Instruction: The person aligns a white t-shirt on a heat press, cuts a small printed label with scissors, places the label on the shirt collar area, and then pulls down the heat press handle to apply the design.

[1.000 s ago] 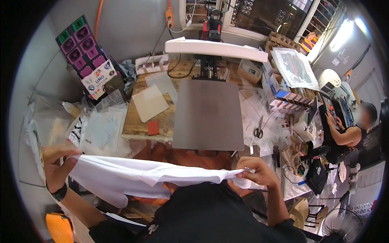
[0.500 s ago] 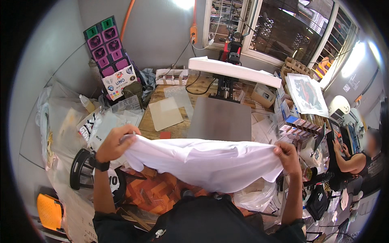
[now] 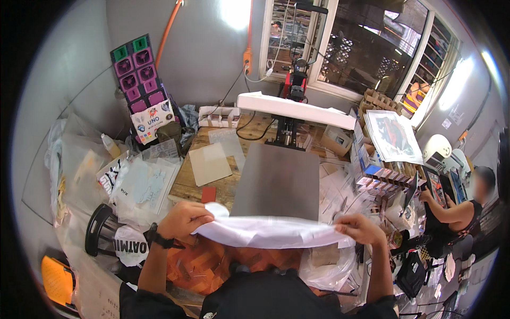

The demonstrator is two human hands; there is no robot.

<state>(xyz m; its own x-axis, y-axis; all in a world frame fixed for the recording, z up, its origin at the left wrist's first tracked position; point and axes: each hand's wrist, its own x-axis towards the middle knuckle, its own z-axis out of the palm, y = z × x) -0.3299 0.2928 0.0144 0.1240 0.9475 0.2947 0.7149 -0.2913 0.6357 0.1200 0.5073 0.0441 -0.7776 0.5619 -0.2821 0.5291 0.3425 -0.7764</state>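
Surroundings: we saw a grey press platen [image 3: 279,181] straight ahead on a wooden bench [image 3: 186,186], its white upper plate [image 3: 295,109] raised behind; a small red square [image 3: 208,194] lay just left of the platen.
Garment: a white cloth [image 3: 268,232] hung stretched between our hands, over the platen's near edge.
Left hand [image 3: 183,219]: closed on the cloth's left end.
Right hand [image 3: 358,228]: pinching its right end.
Packages: a purple-and-green display card [image 3: 139,80] stood against the wall at left; clear bags [image 3: 141,186] were piled below it.
Nearby: another person [image 3: 462,210] sat at far right.

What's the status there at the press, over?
Left hand and right hand each grip one end of the white shirt. Shirt stretched over the near edge of the grey platen. Platen bare.
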